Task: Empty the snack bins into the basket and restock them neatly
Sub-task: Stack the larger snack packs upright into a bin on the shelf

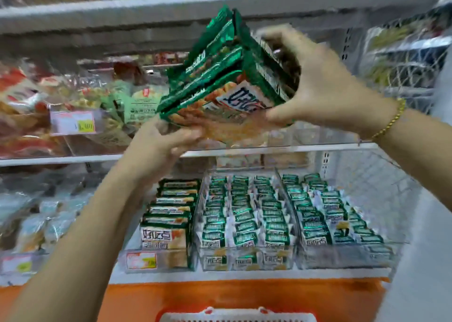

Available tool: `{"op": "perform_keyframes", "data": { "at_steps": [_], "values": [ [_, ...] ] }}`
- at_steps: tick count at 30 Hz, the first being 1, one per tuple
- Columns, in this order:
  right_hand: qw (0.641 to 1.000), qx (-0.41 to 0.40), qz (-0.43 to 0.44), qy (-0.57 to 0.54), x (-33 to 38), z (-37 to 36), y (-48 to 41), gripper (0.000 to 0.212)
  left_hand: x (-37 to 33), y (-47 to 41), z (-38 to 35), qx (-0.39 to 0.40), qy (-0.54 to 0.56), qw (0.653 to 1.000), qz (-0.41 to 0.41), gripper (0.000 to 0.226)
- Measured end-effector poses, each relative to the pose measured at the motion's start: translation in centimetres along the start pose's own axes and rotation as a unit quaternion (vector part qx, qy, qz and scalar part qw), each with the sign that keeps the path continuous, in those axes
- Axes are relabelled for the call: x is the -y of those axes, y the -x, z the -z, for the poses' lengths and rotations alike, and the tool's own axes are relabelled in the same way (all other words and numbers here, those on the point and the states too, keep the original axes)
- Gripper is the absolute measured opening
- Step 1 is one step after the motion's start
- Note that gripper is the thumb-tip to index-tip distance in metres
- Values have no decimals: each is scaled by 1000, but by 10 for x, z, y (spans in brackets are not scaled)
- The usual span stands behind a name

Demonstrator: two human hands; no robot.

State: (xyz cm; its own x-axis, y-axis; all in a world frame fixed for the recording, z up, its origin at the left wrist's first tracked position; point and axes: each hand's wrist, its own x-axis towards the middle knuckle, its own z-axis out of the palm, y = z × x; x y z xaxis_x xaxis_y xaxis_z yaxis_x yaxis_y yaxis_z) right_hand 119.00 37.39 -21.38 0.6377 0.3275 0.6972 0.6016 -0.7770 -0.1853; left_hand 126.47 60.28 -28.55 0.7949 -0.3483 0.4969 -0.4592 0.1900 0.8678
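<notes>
A tilted stack of green snack packets (227,77) is held up toward 12 o'clock, in front of the shelves. Its 7 o'clock corner is gripped from below by the left hand (168,138), and its 3 o'clock side is clasped by the right hand (325,84), whose wrist bears a gold bracelet (391,121). Clear snack bins (342,255), filled with rows of small green packets, are seen at 5 o'clock. A basket (234,318) rim is glimpsed at 6 o'clock.

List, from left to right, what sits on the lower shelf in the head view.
Pale bags, row of big green packs, left clear bin, right clear bin.
</notes>
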Motion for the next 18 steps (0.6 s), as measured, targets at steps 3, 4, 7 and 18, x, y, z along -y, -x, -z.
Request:
{"op": "perform_keyframes", "data": {
  "at_steps": [3,4,7,18],
  "values": [
    [987,-76,68,127,-16,22,-31,88,-6,-37,-9,-46,-150,986,-53,35],
    [982,-89,73,148,-23,28,-42,87,-4,-46,-13,-60,-249,964,-68,36],
    [976,-77,36,199,-44,35,-76,88,12,-55,-26,-57,-506,856,-89,54],
    [924,243,-166,246,-102,-13,-155,81,21,-55,-23,-18,-579,807,-119,58]
  ]
}}
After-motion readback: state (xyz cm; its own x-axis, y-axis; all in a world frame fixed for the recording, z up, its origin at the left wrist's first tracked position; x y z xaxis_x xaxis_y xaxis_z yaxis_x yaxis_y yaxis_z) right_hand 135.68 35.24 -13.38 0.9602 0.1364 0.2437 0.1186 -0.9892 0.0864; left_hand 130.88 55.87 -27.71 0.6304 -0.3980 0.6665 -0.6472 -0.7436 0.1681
